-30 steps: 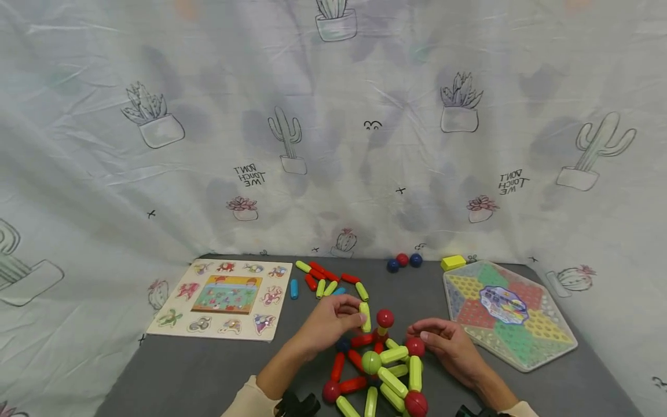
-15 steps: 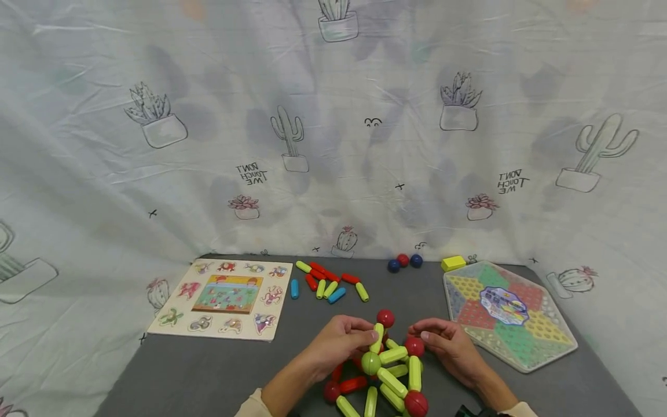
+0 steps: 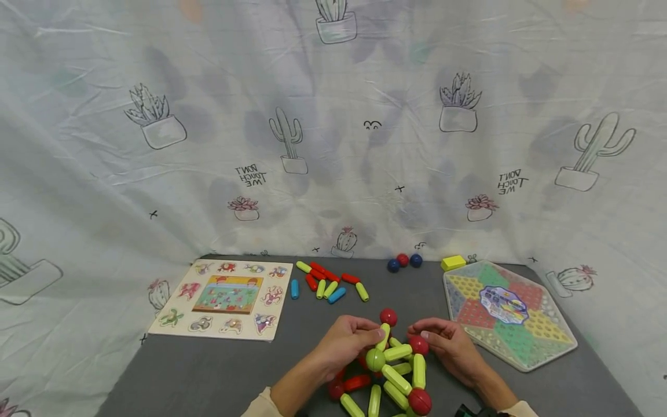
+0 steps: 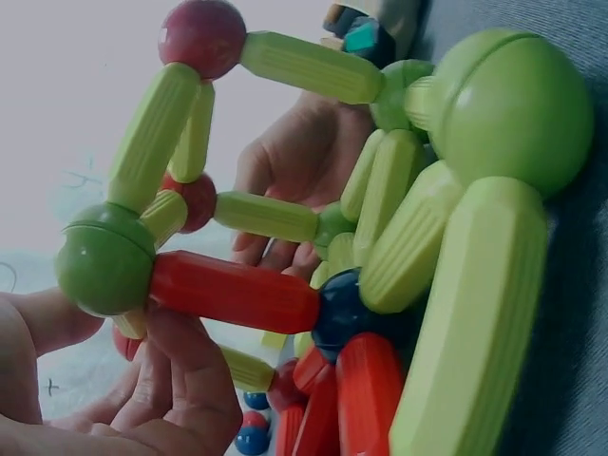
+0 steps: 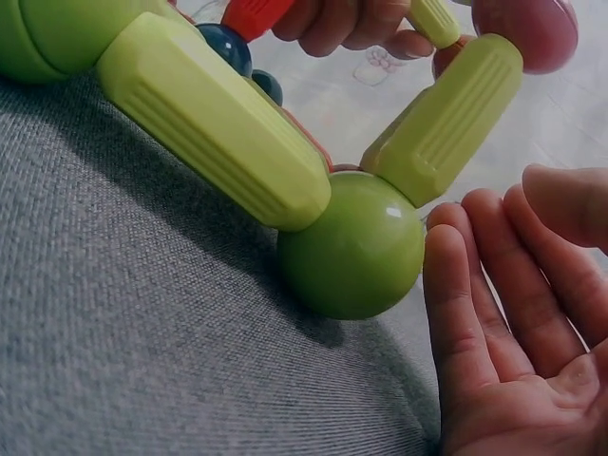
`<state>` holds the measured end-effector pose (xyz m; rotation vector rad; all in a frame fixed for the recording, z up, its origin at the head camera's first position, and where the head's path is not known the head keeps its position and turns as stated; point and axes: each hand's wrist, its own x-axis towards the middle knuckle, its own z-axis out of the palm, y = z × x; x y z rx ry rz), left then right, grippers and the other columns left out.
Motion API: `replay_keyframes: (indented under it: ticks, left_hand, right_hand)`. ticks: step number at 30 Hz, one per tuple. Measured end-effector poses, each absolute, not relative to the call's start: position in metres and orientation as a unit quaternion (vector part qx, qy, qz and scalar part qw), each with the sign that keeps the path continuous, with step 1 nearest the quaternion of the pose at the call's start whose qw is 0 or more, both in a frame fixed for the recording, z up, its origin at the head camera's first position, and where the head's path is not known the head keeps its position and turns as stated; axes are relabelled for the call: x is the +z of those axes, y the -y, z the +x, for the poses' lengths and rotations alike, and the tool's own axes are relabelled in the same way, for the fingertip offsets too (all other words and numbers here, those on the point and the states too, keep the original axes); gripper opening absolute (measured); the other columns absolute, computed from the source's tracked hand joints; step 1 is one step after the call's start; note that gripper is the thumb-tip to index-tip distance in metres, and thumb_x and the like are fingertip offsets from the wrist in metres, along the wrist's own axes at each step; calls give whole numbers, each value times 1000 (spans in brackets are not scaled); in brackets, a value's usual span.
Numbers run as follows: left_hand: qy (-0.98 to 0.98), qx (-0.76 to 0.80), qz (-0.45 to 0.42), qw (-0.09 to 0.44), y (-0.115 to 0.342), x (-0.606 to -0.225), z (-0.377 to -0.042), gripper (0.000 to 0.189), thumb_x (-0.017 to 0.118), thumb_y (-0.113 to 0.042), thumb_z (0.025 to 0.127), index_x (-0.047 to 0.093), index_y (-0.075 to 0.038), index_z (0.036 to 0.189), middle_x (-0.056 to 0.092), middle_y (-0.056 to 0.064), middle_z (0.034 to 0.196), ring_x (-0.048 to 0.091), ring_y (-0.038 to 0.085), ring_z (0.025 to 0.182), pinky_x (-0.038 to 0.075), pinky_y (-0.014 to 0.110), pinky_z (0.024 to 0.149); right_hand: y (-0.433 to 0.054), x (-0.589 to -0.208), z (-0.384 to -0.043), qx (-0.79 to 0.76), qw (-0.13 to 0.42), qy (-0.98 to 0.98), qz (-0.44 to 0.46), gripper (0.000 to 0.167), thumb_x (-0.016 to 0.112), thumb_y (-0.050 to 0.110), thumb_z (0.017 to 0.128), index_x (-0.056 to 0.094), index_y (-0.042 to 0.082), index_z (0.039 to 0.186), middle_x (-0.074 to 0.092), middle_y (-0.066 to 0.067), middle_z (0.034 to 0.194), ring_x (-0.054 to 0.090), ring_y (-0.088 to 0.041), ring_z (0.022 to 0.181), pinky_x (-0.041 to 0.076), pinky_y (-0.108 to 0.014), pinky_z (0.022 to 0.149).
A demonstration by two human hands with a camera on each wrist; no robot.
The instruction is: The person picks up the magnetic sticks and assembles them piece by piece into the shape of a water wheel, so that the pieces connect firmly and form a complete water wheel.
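Observation:
A construction of magnetic rods and balls stands on the dark table in the head view, with yellow-green rods, red rods and red, green and blue balls. My left hand pinches a yellow-green rod between thumb and fingers. That rod spans from a green ball to the top red ball in this view. In the left wrist view, the fingers largely hide it below a green ball. My right hand lies relaxed beside the construction, fingertips close to a low green ball.
Loose red, blue and yellow-green rods lie behind the construction. Several spare balls and a yellow block sit at the back edge. A picture puzzle board is at left, a hexagonal Chinese checkers board at right.
My left hand has brought the yellow-green rod right and down onto the construction, between the green ball and top red ball. The construction has shifted slightly right. My right hand has stayed put.

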<state>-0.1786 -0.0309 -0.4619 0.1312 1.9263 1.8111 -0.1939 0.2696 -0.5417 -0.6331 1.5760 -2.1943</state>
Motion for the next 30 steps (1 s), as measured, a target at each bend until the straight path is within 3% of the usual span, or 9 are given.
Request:
replay_keyframes:
  ticks: [5, 9, 12, 17, 21, 25, 30]
  left_hand:
    - [-724, 652, 65, 215, 35, -464, -181, 26, 75, -26, 106, 82, -4, 118, 82, 5, 103, 73, 13, 88, 62, 30, 81]
    - [-777, 601, 133, 132, 40, -469, -189, 19, 71, -18, 107, 81, -3, 116, 81, 8, 99, 73, 15, 82, 61, 29, 75]
    - [-824, 525, 194, 90, 39, -476, -198, 19, 72, -10, 104, 79, -7, 122, 81, 5, 110, 75, 17, 94, 61, 30, 83]
    - [-841, 448, 279, 118, 33, -486, -213, 30, 74, -7, 101, 77, -13, 131, 79, 2, 127, 75, 19, 120, 60, 31, 101]
    - [-827, 452, 300, 146, 33, -488, -220, 29, 75, -7, 102, 78, -14, 130, 79, 3, 127, 77, 11, 112, 59, 23, 96]
    - [-837, 439, 296, 136, 39, -487, -221, 26, 77, -10, 102, 79, -14, 127, 78, 4, 123, 75, 6, 97, 57, 20, 85]
    - [-851, 410, 307, 117, 53, -482, -219, 16, 80, -14, 101, 79, -14, 116, 76, -1, 108, 68, 5, 89, 57, 22, 83]
  right_hand:
    - [-268, -541, -192, -780, 183, -548, -241, 42, 41, -4, 114, 72, 9, 139, 79, -2, 133, 73, -15, 128, 58, -34, 109]
    - [-266, -541, -192, -775, 180, -548, -259, 39, 44, -6, 113, 70, 4, 140, 78, -4, 135, 73, -17, 128, 59, -34, 108]
    - [-267, -540, -192, -761, 180, -555, -283, 38, 46, -10, 111, 64, -5, 144, 76, -7, 139, 72, -18, 130, 59, -35, 107]
    - [-273, -536, -189, -717, 196, -592, -312, 45, 47, -15, 106, 52, -15, 150, 70, -15, 148, 70, -17, 134, 59, -31, 106]
    - [-273, -535, -185, -658, 196, -647, -331, 47, 58, -12, 104, 57, -11, 150, 65, -21, 152, 67, -16, 137, 56, -29, 110]
    - [-267, -539, -183, -597, 117, -718, -338, 38, 68, -6, 103, 72, 2, 140, 74, -12, 140, 71, -12, 127, 58, -26, 105]
    - [-258, -544, -182, -553, 16, -768, -324, 31, 76, -1, 100, 79, 13, 127, 81, 1, 121, 76, -8, 108, 61, -25, 92]
